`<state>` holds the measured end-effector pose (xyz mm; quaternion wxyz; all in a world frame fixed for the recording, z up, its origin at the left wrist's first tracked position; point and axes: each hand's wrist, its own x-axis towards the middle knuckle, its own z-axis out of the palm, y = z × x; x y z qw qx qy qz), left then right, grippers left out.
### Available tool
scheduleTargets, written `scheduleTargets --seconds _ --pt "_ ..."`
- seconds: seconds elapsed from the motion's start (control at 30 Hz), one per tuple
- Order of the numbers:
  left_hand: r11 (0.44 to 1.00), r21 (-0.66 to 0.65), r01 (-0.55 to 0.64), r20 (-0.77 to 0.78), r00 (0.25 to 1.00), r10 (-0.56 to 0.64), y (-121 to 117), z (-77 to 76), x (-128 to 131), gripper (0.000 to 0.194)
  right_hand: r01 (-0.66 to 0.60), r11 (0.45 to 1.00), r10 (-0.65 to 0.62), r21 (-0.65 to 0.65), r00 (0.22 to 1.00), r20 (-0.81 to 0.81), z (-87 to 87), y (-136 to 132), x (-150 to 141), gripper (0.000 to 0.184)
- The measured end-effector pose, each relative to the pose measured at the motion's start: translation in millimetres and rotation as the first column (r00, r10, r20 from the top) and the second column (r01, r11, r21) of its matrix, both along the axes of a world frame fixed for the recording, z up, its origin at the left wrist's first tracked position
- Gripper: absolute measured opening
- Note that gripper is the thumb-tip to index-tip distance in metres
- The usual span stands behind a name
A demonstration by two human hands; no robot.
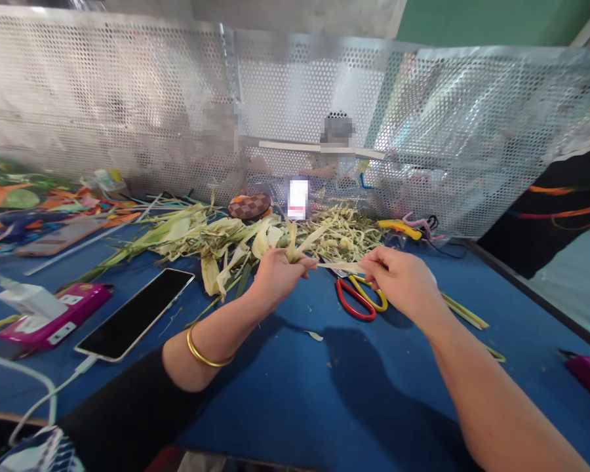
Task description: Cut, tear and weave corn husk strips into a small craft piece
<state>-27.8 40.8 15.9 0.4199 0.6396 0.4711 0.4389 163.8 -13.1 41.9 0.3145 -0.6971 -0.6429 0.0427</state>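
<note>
My left hand [281,274] is closed around pale dried corn husk [291,244], whose pieces stick up above the fingers. A narrow husk strip [341,267] stretches level from there to my right hand [398,278], which pinches its other end. Below the strip, a pair of scissors [356,308] lies on the table; one handle is red, the other yellow, and the blades are mostly hidden. Behind my left hand spreads a heap of loose corn husks [196,233]. Shredded husk bits [347,229] are piled behind the strip.
On the blue table [275,406], a phone [136,314] with a white cable lies beside a purple power strip [56,318]. A perforated metal screen [295,85] runs along the back. Yellow-handled pliers or cutters [400,228] lie back right. Coloured strips [78,206] sit at far left.
</note>
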Motion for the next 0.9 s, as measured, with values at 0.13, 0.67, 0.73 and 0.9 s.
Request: scheduleTargets --seconds 0.13,0.67,0.73,0.9 --pt "1.0 0.028 0.002 -0.026 1.0 -0.001 2 -1.0 -1 0.021 0.05 0.994 -0.064 0.102 0.989 0.136 -3.6 -1 4 0.023" --pt "0.995 -0.064 0.082 0.083 0.994 -0.076 0 9.9 -4 0.022 -0.41 0.899 0.244 0.157 0.764 0.597 -15.4 7 -4 0.035" --pt "0.99 -0.128 0.061 0.089 0.995 -0.05 3 10.8 -6 0.02 -0.424 0.904 0.355 0.044 0.806 0.474 -12.1 5 0 0.036" --pt "0.971 -0.239 0.017 0.161 0.987 0.022 8 7.8 -6 0.021 -0.379 0.904 0.411 -0.199 0.898 0.154 -4.2 0 7 0.033"
